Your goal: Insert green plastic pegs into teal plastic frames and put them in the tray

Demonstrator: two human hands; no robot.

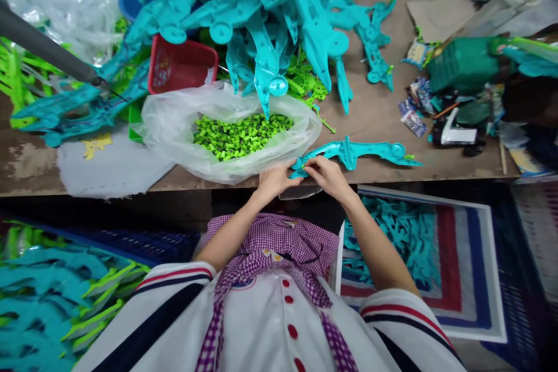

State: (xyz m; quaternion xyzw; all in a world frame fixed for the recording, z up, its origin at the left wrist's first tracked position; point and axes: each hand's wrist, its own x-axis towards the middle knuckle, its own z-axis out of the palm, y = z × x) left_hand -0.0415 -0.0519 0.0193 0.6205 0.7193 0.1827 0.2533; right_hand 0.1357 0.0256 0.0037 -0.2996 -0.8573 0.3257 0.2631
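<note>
Clear plastic bag (174,128) holds green pieces (239,135); both hands grip teal part (353,152).

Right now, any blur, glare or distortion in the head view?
Head view: strong wide-angle bending at the table edge; glare on the plastic bag; corners soft and smeared; left hand, right hand and turquoise plastic part reasonably sharp.

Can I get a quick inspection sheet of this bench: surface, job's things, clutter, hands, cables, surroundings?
Surface: worn brown table, crowded.
Job's things: teal plastic part at table edge; bag of green pieces beside it.
Clutter: teal parts pile, red basket, wrappers.
Hands: left hand and right hand both on the teal part's end.
Cables: nothing seen.
Surroundings: crates of teal parts below the table.
</note>
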